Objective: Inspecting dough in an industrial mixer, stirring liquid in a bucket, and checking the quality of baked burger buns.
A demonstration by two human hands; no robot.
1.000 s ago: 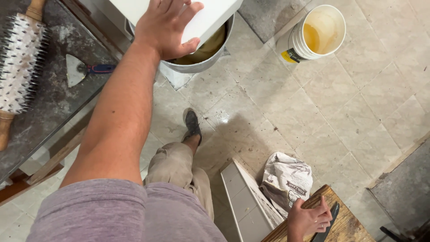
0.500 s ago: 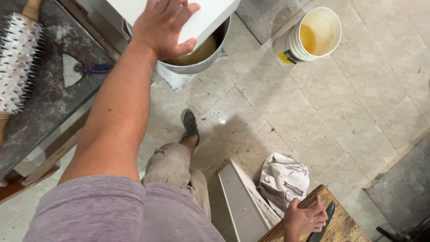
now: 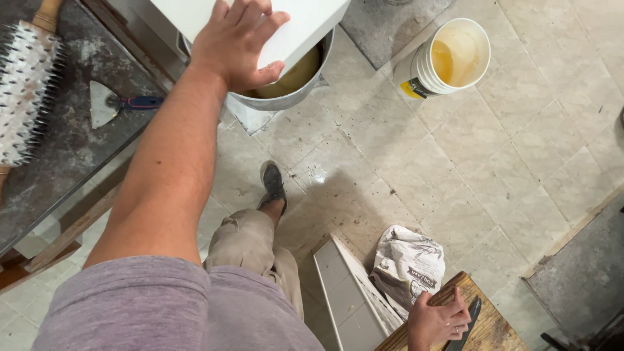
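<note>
left grip (image 3: 237, 42): palm down and fingers spread flat over a white tile (image 3: 299, 23), thumb hooked under its near edge, so the hand clasps the tile. the tile lies straight ahead of the outstretched left arm, tilted over a metal bucket (image 3: 286, 97) of tan liquid on the floor (image 3: 494, 162); its long axis appears to run from upper left to lower right, across the forearm's line, though its top passes out of view. right grip (image 3: 439, 322): low at the near edge, fingers curled over the corner of a wooden surface (image 3: 494, 331), well apart from the tile; the left hand is the one on it. beside the bucket stands a white pail (image 3: 448, 62); a spiked roller (image 3: 23, 91) and a scraper (image 3: 107, 104) lie on the grey surface (image 3: 58, 169) at left.
</note>
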